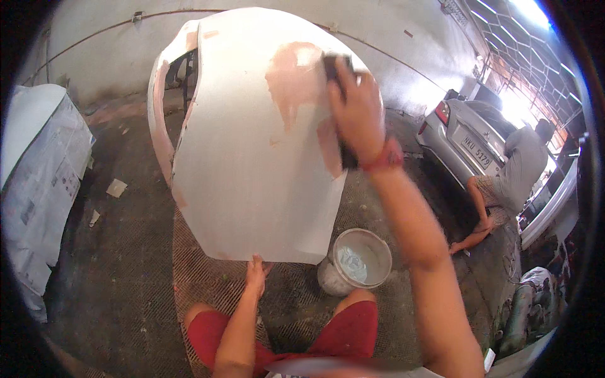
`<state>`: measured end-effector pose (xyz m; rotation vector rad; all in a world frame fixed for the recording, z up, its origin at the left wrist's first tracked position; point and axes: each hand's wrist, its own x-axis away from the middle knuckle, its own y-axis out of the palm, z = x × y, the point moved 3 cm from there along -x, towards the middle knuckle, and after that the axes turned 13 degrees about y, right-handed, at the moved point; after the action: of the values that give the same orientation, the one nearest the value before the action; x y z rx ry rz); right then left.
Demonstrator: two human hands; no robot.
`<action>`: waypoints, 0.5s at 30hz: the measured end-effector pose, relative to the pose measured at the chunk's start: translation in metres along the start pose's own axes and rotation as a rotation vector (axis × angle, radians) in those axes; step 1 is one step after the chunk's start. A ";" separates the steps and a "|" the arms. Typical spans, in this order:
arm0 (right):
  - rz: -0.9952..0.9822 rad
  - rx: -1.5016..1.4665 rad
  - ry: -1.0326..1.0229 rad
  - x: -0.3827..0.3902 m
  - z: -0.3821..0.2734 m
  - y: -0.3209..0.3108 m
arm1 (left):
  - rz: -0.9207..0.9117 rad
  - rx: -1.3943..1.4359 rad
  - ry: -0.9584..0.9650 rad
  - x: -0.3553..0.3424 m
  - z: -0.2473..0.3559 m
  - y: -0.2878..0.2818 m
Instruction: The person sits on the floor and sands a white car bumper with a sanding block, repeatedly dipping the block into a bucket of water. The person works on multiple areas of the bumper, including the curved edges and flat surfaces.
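Observation:
A large white car door panel (265, 183) stands tilted in front of me, with its window frame on the left. Pinkish filler patches (291, 79) mark its upper part and right edge. My right hand (359, 116), with a red band on the wrist, presses a dark block (338, 66), apparently a sanding block, against the panel's upper right. The hand is slightly blurred, and its palm side is hidden. My left hand (256, 275) grips the panel's near lower edge, with some fingers out of sight beneath it.
A grey bucket (334, 277) holding cloudy water stands by my right knee. Paper-covered car parts (47, 170) are at the left. On the right, a person (526, 167) crouches beside a silver car (463, 135). Behind the panel runs a pale wall (107, 50). Scraps (116, 188) lie on the floor.

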<state>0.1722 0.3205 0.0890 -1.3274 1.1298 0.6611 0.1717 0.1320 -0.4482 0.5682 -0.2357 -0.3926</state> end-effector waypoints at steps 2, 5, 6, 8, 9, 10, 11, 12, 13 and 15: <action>0.051 0.010 -0.104 0.065 -0.007 0.002 | -0.025 0.012 0.012 -0.004 -0.010 -0.013; 0.086 0.055 -0.190 0.073 0.008 -0.005 | -0.095 -0.008 0.001 -0.001 -0.014 -0.011; 0.043 0.055 -0.091 0.034 0.021 -0.002 | -0.101 -0.011 0.016 0.004 -0.011 -0.002; -0.046 0.053 0.125 -0.028 0.039 0.002 | -0.105 -0.003 0.030 0.011 -0.009 0.004; -0.020 0.051 0.119 -0.025 0.040 0.000 | -0.108 0.016 0.035 0.009 -0.008 0.006; 0.007 0.050 0.112 -0.021 0.039 0.000 | -0.112 0.036 0.038 0.010 -0.008 0.008; 0.036 0.042 0.103 -0.018 0.035 0.004 | -0.116 0.026 0.034 0.009 -0.007 0.008; 0.099 -0.004 0.007 0.013 0.019 0.010 | -0.099 0.023 0.050 0.005 -0.005 0.005; 0.160 -0.083 -0.081 0.059 0.001 0.022 | -0.055 0.006 0.078 0.002 0.003 -0.011; 0.081 -0.074 -0.062 0.116 0.015 0.013 | -0.072 -0.008 0.012 0.013 -0.009 -0.002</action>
<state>0.2069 0.3122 -0.0236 -1.3197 1.1227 0.8047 0.1859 0.1292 -0.4551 0.5721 -0.2024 -0.4591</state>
